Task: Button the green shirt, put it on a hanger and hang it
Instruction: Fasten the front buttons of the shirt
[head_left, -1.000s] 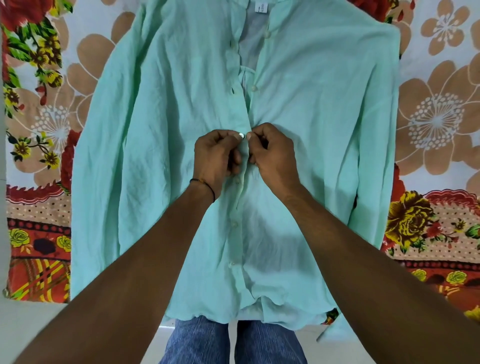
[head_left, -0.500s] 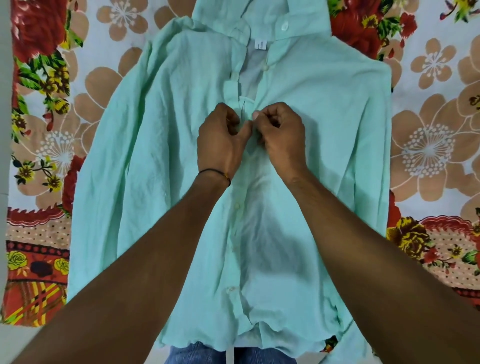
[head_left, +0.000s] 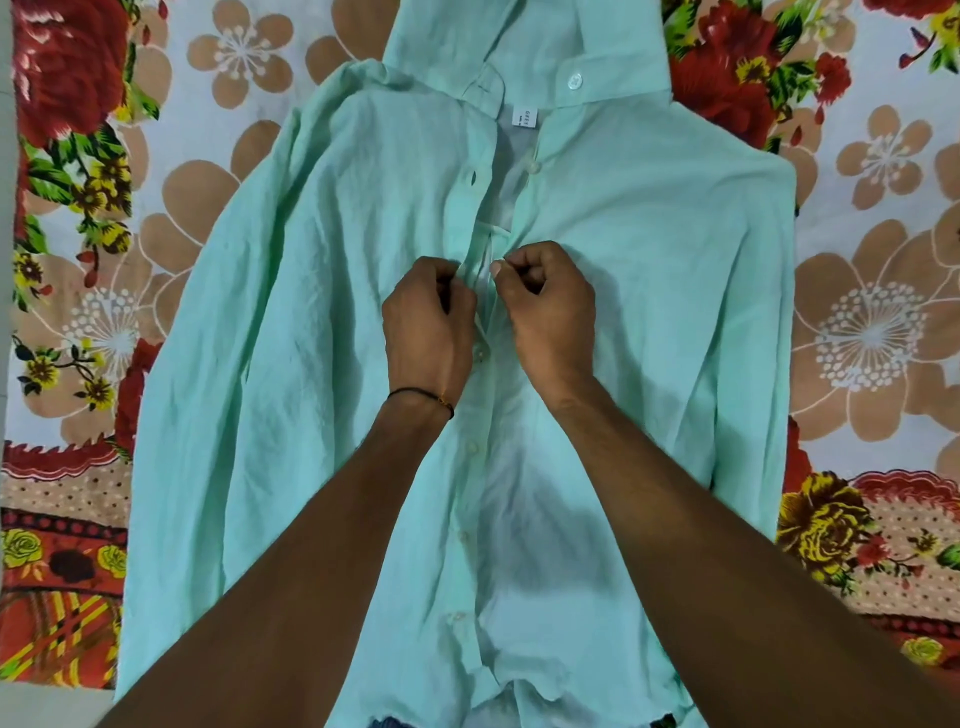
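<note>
As left hand (head_left: 428, 325) and right hand (head_left: 553, 312) pinch green shirt's (head_left: 660, 249) front edges, floral sheet (head_left: 878, 171) shows alongside.

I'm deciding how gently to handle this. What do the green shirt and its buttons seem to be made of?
Green shirt: thin woven cloth, likely cotton or a blend; matte, finely creased, slightly see-through at the front. Buttons: pale glossy plastic, probably; the collar one glints.

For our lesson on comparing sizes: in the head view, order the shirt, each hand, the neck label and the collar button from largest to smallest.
1. shirt
2. left hand and right hand: they look alike, so unranked
3. label
4. collar button
The last two lie farther from the camera.
</note>
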